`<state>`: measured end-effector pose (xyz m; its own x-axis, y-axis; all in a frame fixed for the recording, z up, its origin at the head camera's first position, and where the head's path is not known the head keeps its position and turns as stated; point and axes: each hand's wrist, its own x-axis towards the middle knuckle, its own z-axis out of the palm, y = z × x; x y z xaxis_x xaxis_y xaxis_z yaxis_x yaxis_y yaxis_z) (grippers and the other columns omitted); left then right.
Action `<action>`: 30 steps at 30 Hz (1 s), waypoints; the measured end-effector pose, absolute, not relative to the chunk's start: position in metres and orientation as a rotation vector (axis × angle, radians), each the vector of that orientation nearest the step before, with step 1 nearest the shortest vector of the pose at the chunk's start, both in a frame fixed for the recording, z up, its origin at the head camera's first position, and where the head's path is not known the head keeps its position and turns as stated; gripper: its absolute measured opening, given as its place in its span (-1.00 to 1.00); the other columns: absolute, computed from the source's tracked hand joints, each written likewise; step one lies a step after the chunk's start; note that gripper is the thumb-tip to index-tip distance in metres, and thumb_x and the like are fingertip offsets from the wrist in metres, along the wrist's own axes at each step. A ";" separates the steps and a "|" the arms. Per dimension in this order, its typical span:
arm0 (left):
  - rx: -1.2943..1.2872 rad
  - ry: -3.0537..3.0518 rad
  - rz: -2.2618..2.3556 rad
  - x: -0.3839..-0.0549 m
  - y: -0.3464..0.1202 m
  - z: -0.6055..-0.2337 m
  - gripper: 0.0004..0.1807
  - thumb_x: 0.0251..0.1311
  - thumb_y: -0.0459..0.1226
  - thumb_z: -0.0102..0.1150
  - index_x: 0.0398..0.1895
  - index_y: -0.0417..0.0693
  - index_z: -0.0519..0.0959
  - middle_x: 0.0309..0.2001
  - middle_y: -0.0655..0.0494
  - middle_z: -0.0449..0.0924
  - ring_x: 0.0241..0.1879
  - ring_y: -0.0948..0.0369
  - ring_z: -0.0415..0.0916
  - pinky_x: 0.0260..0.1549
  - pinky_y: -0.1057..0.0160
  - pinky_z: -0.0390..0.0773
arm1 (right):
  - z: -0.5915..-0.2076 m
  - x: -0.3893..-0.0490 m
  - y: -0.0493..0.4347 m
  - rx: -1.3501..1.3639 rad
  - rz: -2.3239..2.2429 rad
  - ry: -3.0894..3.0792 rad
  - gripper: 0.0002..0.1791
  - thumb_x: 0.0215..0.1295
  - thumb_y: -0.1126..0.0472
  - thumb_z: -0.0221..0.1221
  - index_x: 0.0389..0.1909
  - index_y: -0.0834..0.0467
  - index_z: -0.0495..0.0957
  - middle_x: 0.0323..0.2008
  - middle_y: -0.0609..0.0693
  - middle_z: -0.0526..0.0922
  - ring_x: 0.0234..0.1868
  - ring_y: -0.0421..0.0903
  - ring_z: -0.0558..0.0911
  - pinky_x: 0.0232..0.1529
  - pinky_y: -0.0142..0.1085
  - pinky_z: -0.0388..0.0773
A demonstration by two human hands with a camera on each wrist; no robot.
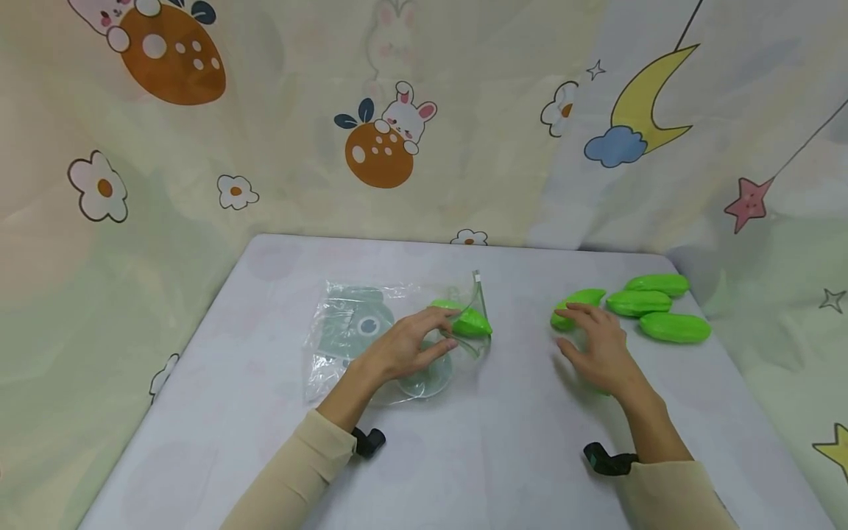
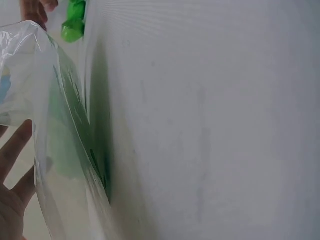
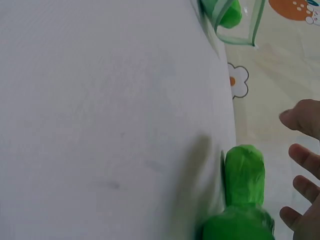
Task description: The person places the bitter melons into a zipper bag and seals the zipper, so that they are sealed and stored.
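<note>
A clear plastic zip bag (image 1: 338,375) with a pale green print lies flat on the table, its slider end raised at the right. One bright green, elongated piece with a pointed tip (image 1: 472,322) is at the bag's mouth. My left hand (image 1: 404,346) is at that mouth, thumb and fingers apart; the left wrist view shows its fingers (image 2: 17,145) extended against the film. My right hand (image 1: 599,350) hovers with spread fingers by another green piece (image 1: 586,297), partly covering it. A further green piece (image 3: 237,227) appears close in the right wrist view, mostly hidden beneath the hand in the head view.
Several similar green pieces (image 1: 674,327) lie grouped at the table's right side. The white-covered table (image 1: 530,449) meets a patterned cloth backdrop (image 1: 497,147) at its far edge. A black wrist camera (image 1: 606,460) is on each wrist.
</note>
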<state>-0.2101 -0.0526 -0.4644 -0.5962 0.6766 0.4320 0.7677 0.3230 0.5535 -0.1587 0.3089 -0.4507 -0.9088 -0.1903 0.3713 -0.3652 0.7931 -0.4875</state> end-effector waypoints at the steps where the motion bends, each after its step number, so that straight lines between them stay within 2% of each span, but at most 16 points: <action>1: -1.347 -2.459 -1.130 -0.210 -0.052 -0.464 -0.86 0.46 -0.14 0.22 -0.11 0.05 0.51 0.33 0.01 0.54 0.34 0.14 0.49 0.31 0.21 0.50 | -0.451 -0.157 0.311 0.416 0.817 -2.669 -0.51 0.21 0.34 0.37 0.19 0.22 0.57 0.26 0.31 0.49 0.28 0.50 0.28 0.05 0.52 0.17; 6: -1.357 -2.483 -1.120 -0.210 -0.052 -0.463 -0.86 0.47 -0.13 0.21 -0.10 0.05 0.51 0.35 0.02 0.53 0.33 0.17 0.50 0.30 0.23 0.49 | -0.455 -0.151 0.321 0.358 0.812 -2.647 -0.53 0.21 0.31 0.38 0.16 0.22 0.57 0.23 0.32 0.49 0.28 0.53 0.29 0.02 0.55 0.15; 10: -1.355 -2.492 -1.119 -0.208 -0.054 -0.464 -0.85 0.48 -0.13 0.20 -0.09 0.04 0.51 0.36 0.03 0.52 0.33 0.17 0.50 0.31 0.24 0.48 | -0.458 -0.148 0.325 0.307 0.817 -2.632 -0.48 0.17 0.28 0.43 0.16 0.25 0.57 0.29 0.40 0.40 0.28 0.54 0.29 0.04 0.54 0.18; 13: -1.339 -2.479 -1.130 -0.206 -0.057 -0.464 -0.86 0.46 -0.15 0.22 -0.11 0.04 0.51 0.34 0.00 0.53 0.29 0.15 0.54 0.28 0.20 0.52 | -0.461 -0.149 0.327 0.258 0.800 -2.622 -0.44 0.16 0.19 0.46 0.17 0.26 0.56 0.35 0.44 0.32 0.29 0.55 0.29 0.09 0.52 0.21; 16: -1.331 -2.457 -1.144 -0.205 -0.060 -0.463 -0.87 0.44 -0.18 0.25 -0.12 0.03 0.51 0.32 -0.03 0.55 0.25 0.12 0.57 0.26 0.18 0.54 | -0.462 -0.148 0.330 0.184 0.744 -2.662 -0.39 0.20 0.05 0.44 0.22 0.22 0.54 0.41 0.39 0.28 0.31 0.58 0.26 0.10 0.55 0.18; 21: -1.361 -2.462 -1.141 -0.206 -0.057 -0.463 -0.86 0.46 -0.16 0.23 -0.11 0.03 0.50 0.34 -0.03 0.53 0.31 0.12 0.52 0.30 0.19 0.51 | -0.459 -0.141 0.336 0.079 0.682 -2.754 -0.35 0.30 -0.08 0.36 0.30 0.16 0.48 0.45 0.34 0.24 0.31 0.62 0.22 0.04 0.60 0.13; 25: -1.366 -2.484 -1.122 -0.206 -0.055 -0.463 -0.87 0.45 -0.15 0.23 -0.11 0.05 0.51 0.34 0.00 0.53 0.34 0.13 0.50 0.29 0.20 0.52 | -0.459 -0.137 0.340 0.045 0.672 -2.782 -0.34 0.36 -0.11 0.30 0.32 0.18 0.45 0.44 0.36 0.23 0.32 0.61 0.20 0.02 0.59 0.14; 30: -1.378 -2.493 -1.098 -0.207 -0.053 -0.463 -0.87 0.46 -0.14 0.22 -0.11 0.06 0.51 0.34 0.02 0.53 0.34 0.14 0.49 0.30 0.21 0.51 | -0.461 -0.134 0.345 0.045 0.647 -2.757 -0.30 0.25 -0.01 0.39 0.31 0.23 0.44 0.39 0.41 0.28 0.29 0.61 0.24 0.06 0.54 0.20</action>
